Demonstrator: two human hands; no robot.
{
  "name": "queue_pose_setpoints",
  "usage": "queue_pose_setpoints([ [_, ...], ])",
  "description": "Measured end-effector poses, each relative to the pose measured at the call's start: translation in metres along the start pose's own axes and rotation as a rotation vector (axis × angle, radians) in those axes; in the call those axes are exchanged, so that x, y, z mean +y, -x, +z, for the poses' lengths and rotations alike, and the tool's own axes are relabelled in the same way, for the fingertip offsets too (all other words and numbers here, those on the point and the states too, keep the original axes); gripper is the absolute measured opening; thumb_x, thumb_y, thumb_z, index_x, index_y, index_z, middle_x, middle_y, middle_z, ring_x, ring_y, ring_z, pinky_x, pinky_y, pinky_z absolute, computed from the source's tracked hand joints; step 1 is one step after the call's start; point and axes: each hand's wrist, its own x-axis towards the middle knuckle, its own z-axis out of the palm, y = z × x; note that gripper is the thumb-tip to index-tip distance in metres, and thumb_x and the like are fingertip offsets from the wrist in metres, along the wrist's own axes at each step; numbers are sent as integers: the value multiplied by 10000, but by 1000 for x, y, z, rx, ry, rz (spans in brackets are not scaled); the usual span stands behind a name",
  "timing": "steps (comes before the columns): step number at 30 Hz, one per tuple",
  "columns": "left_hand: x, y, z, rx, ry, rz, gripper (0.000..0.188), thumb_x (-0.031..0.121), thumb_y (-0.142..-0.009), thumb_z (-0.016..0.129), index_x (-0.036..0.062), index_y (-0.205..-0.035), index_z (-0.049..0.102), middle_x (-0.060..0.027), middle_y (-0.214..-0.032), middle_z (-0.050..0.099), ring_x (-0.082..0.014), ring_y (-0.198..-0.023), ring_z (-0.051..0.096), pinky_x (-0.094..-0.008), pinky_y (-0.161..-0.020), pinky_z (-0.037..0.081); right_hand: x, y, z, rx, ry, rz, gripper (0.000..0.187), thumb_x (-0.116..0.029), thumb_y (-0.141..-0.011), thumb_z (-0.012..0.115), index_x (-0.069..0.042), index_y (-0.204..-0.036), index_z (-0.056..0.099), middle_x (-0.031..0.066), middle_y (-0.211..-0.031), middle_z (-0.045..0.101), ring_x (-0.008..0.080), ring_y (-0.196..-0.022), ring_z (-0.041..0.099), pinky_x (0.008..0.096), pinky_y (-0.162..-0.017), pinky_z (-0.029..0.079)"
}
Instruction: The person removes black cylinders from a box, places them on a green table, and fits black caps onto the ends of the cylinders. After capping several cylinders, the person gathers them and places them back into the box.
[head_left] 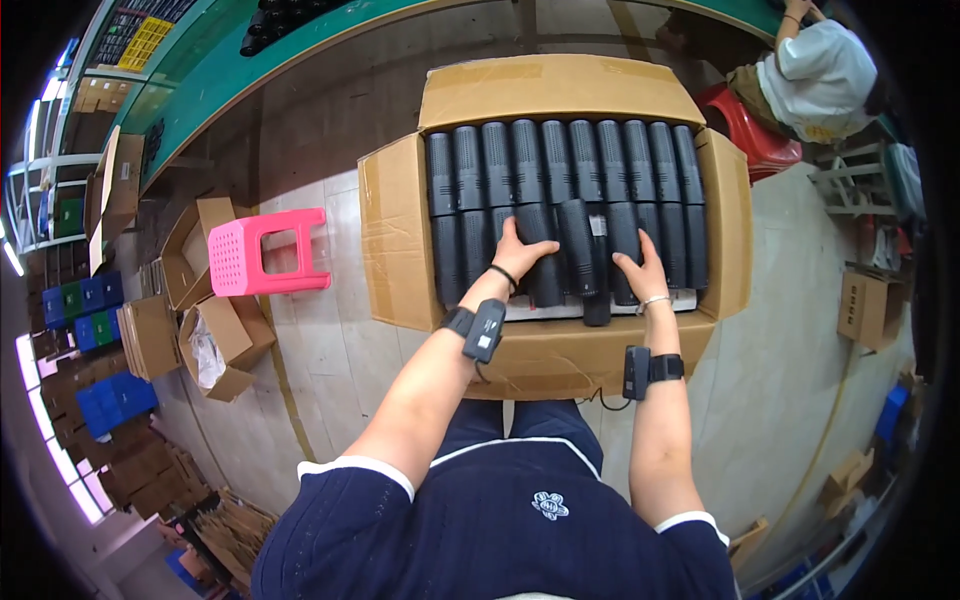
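An open cardboard box (395, 235) stands before me, holding black ribbed cylinders (527, 160) in two rows. My left hand (522, 255) grips one black cylinder (541, 285) in the near row, thumb across its top and fingers along its left side. Around another cylinder (623, 225), farther right in that row, my right hand (645, 270) has its thumb on the left and fingers on the right. Between my hands a black cylinder (577, 245) lies tilted, higher than its neighbours. A dark piece (597, 305) with a pale label above it shows beside it; its kind is unclear.
Cardboard flaps (560, 90) stand out around the box. A pink plastic stool (265, 255) is at the left, near open cartons (225, 345). A green-topped bench (235, 70) runs along the far side. At the far right a person (820, 75) sits on a red stool (755, 145).
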Motion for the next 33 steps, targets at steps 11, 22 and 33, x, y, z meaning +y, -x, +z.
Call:
queue_pose_setpoints([
  [11, 9, 31, 56, 450, -575, 279, 941, 314, -660, 773, 78, -1408, 252, -251, -1330, 302, -449, -1230, 309, -498, -1007, 343, 29, 68, -18, -48, -445, 443, 673, -138, -820, 661, -111, -1404, 328, 93, -1169, 547, 174, -994, 531, 292, -841, 453],
  [22, -5, 30, 49, 94, -748, 471, 901, 259, -590, 798, 295, -1383, 372, -271, -1489, 30, -494, -1332, 165, -503, -1063, 312, 1, 58, 30, 17, -585, 332, 673, -149, -815, 654, -73, -1382, 301, 116, -1215, 505, 198, -1059, 499, 312, -886, 434],
  [33, -21, -2, 43, 200, -653, 107, 891, 451, -712, 740, -32, -1323, 306, -360, -1303, 351, -473, -1203, 396, -449, -1025, 357, -8, -9, 3, -29, -27, 108, 775, -308, -792, 693, -30, -1398, 296, 228, -1290, 503, 296, -1161, 520, 334, -969, 407],
])
